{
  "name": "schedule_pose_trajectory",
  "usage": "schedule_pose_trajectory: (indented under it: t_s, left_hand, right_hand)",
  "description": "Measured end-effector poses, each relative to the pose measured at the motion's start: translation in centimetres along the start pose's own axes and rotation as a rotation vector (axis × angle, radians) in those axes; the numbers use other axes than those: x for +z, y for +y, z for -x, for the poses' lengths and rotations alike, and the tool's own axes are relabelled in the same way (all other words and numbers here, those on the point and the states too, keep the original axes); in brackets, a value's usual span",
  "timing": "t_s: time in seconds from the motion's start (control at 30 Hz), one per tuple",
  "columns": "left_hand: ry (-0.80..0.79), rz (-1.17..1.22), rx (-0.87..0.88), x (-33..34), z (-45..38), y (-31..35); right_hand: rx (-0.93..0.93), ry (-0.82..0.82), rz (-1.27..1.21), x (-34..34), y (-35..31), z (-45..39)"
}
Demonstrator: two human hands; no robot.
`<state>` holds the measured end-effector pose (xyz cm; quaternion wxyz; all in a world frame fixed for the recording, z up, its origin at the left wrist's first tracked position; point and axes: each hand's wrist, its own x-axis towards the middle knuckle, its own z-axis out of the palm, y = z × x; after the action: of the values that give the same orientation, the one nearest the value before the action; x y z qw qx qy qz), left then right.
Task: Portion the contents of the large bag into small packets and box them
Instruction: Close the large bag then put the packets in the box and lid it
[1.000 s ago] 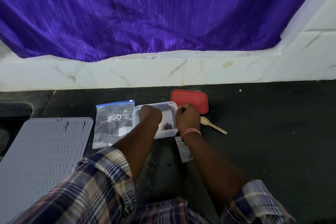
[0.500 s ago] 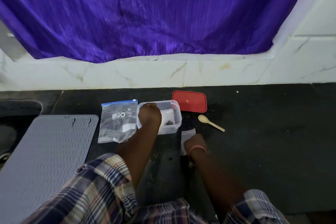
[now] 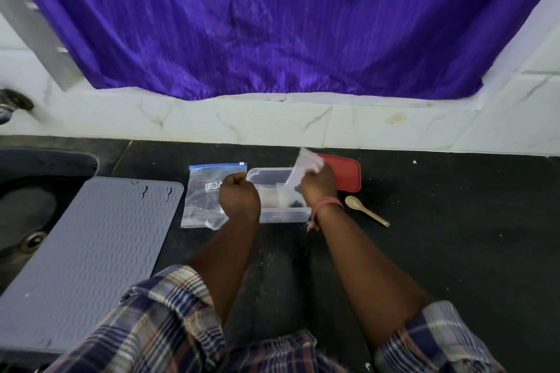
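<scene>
The right hand (image 3: pixel 318 186) pinches a small clear packet (image 3: pixel 304 169) in its curled fingers, holding it up over the far right part of the clear plastic box (image 3: pixel 280 216); the packet is blurred and what it holds cannot be told. A pink band (image 3: pixel 326 204) sits on that wrist. The left hand (image 3: pixel 239 198) is curled into a fist at the box's left end, over the edge where the box meets the large zip bag (image 3: pixel 201 195); whether it holds anything cannot be told. Inside the box lie other clear packets with a dark clump (image 3: pixel 295 205) near its right end. The zip bag lies flat on the black bench (image 3: pixel 454 236) just left of the box, its blue seal at the far edge, white lettering partly hidden by the left hand. A red lid (image 3: pixel 348 175) lies just beyond the box on the right, partly behind the right hand. A pale wooden spoon (image 3: pixel 365 210) rests to the right of the box, near the wrist. At the left a grey ribbed mat (image 3: pixel 85 257) covers the bench beside a dark sink (image 3: pixel 27 212). Far off, a purple curtain (image 3: pixel 288 24) hangs above a white tiled ledge (image 3: pixel 272 121). Plaid sleeves (image 3: pixel 157 324) show nearest
</scene>
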<state>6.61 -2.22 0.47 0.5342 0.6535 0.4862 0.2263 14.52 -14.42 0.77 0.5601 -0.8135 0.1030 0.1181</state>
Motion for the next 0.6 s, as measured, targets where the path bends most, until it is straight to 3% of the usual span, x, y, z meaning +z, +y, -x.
schedule_pose_trajectory:
  t_s: [0.07, 0.23, 0.37, 0.47, 0.53, 0.6]
  left_hand:
    - [-0.059, -0.099, -0.006, -0.2, -0.5, -0.5]
    - [-0.175, -0.291, 0.05, -0.7, -0.5, -0.4]
    - [-0.287, -0.396, 0.028, -0.9, -1.5, -0.2]
    - [-0.273, -0.428, 0.038, -1.2, -1.7, 0.1]
    - [-0.254, -0.431, 0.033, -0.9, -1.6, 0.2]
    - [-0.227, -0.408, 0.034, -0.7, -1.6, 0.1]
  right_hand:
    - [0.003, -0.153, 0.152, 2.0, -0.2, -0.3]
    - [0.037, -0.308, 0.605, 4.8, -0.2, -0.9]
    - [0.046, -0.419, 0.78, 6.2, -0.6, -1.8]
    - [0.057, -0.519, 0.846, 7.3, -0.8, -1.9]
    - [0.04, -0.48, 0.907, 8.2, -0.6, -2.0]
    - [-0.011, -0.336, 0.854, 8.9, -0.1, -2.5]
